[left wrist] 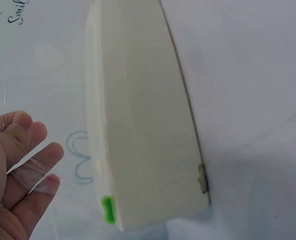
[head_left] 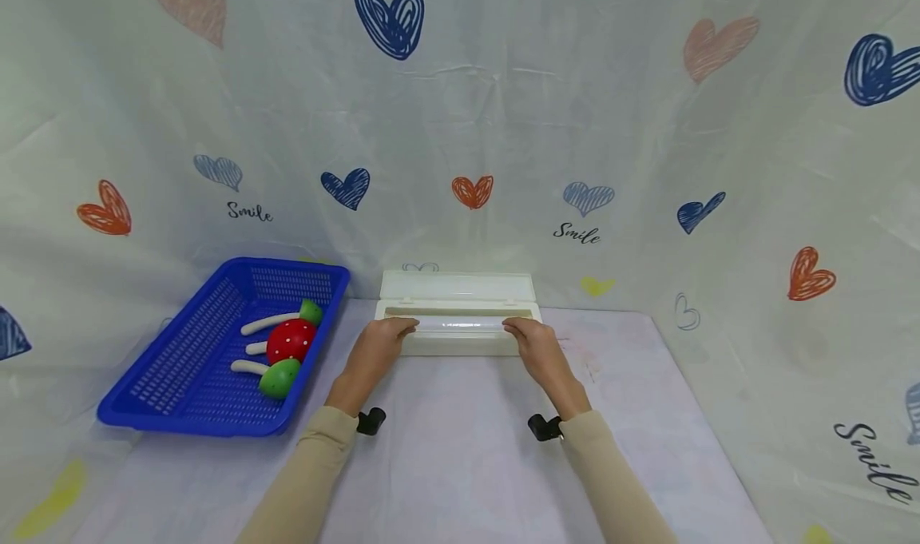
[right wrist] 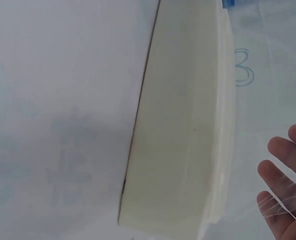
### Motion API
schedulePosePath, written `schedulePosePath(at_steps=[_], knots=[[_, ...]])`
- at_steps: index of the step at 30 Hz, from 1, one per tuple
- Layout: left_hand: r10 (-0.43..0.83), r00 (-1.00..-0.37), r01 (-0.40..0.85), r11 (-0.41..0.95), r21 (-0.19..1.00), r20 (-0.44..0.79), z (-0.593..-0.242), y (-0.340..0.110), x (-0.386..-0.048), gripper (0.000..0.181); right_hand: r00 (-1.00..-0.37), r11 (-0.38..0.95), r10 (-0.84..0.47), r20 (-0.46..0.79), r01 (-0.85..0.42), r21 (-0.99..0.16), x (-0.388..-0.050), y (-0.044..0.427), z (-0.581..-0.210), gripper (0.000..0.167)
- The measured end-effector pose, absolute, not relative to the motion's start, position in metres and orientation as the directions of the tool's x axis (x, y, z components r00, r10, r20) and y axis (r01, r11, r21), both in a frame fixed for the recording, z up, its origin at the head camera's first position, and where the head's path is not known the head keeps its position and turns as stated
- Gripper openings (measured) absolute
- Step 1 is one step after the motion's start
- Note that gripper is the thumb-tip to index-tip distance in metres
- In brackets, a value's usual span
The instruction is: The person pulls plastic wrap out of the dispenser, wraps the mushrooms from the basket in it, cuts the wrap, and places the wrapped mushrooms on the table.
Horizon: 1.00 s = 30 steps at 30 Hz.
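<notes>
A white cling film dispenser (head_left: 460, 344) lies on the table with its lid (head_left: 457, 286) raised at the back. Across its opening a roll of clear cling film (head_left: 460, 324) shines. My left hand (head_left: 378, 343) pinches the film at the left end, between thumb and index finger. At the right end my right hand (head_left: 537, 347) pinches the film in the same way. Both wrist views show clear film (left wrist: 30, 172) lying over the lower fingers, and the dispenser's front (right wrist: 173, 125) close by. The far side of the roll is hidden.
On the left stands a blue plastic basket (head_left: 180, 428) holding several toy mushrooms: one red (head_left: 291, 340) and two green (head_left: 280, 379). A white cloth covers the table (head_left: 460, 464). Behind hangs a curtain (head_left: 460, 113) printed with hearts. A green slider (left wrist: 108, 210) sits on the dispenser's end.
</notes>
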State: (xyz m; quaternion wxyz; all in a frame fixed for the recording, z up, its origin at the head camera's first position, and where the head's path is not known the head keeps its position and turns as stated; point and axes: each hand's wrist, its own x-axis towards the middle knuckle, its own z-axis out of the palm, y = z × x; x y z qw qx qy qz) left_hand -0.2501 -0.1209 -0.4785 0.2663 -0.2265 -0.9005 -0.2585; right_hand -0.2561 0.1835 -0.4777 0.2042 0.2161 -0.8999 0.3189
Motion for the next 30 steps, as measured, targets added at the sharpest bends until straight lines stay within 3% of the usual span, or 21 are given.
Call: schedulePosePath(at_steps=[20, 30], knots=[[0.299, -0.686, 0.627, 0.706, 0.330, 0.663, -0.451, -0.125, -0.231, 0.017, -0.745, 0.691, -0.288, 0.602, -0.597, -0.407, -0.239, 0.188, -0.455, 0.017], [0.295, -0.599, 0.687, 0.667, 0.288, 0.745, -0.437, -0.124, -0.229, 0.016, -0.684, 0.687, -0.298, 0.666, -0.638, -0.347, -0.236, 0.189, -0.441, 0.015]])
